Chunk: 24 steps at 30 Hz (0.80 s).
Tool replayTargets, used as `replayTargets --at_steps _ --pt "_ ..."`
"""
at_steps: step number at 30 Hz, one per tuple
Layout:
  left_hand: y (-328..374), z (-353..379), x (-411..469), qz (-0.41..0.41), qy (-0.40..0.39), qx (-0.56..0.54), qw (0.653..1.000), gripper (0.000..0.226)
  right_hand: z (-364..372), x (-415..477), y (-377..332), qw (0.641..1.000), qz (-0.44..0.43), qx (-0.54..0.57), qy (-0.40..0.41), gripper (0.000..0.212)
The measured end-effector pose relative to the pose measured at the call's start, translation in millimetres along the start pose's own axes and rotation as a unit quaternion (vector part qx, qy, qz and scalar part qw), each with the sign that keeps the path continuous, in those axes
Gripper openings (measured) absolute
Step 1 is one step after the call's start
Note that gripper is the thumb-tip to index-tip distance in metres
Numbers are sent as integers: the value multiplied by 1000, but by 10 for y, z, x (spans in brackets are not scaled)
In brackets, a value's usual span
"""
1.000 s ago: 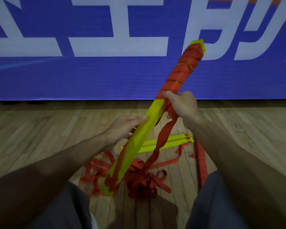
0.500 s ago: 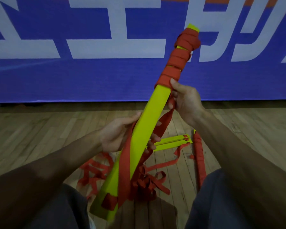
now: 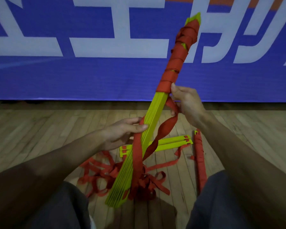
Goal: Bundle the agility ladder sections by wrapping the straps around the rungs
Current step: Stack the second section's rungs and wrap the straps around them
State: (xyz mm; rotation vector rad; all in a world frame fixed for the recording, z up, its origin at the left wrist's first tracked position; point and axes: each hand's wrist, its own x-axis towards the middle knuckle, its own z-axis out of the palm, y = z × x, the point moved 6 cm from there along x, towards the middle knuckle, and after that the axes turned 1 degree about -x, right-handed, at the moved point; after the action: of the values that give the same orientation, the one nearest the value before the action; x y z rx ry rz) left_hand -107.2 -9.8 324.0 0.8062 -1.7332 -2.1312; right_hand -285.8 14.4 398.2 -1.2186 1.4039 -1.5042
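Although the wooden floor point(image 3: 48, 129) carries the rest of the ladder, the stack of rungs point(image 3: 155, 111) in work is held above it. It slants up from between the person's knees toward the blue banner point(image 3: 89, 76); whether its low end touches the floor I cannot tell. The upper half is wound in red webbing and the lower half is bare yellow.

The stack looks light and stiff, a sheaf of thin plastic slats that will fan apart if it is gripped loosely. It should be clamped across the flat faces at mid-length, just below the last turn. The strap point(image 3: 165, 128) is soft, limp and twist-prone (it already shows a half-twist below the right hand), so it needs tension and flattening at each turn. More slack lies in the loose tangle point(image 3: 106, 172) on the floor near the stack's low end.

A finished bundle point(image 3: 199, 156) lies on the floor to the right, with two flat rungs point(image 3: 170, 143) just beside it.

The left hand point(image 3: 122, 134) grips the stack at its middle, fingers laid over a run of webbing on its face. The right hand point(image 3: 186, 103) has its thumb against the lowest wrap and its fingers curled round the strap.
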Motion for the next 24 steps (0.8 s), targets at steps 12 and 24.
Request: replayTargets --at_steps 12,24 --pt "77 -174 53 -3 198 166 966 29 -24 -26 223 980 165 -109 -9 35" --pt "322 -184 87 65 218 272 935 38 -95 82 215 985 92 -74 125 28"
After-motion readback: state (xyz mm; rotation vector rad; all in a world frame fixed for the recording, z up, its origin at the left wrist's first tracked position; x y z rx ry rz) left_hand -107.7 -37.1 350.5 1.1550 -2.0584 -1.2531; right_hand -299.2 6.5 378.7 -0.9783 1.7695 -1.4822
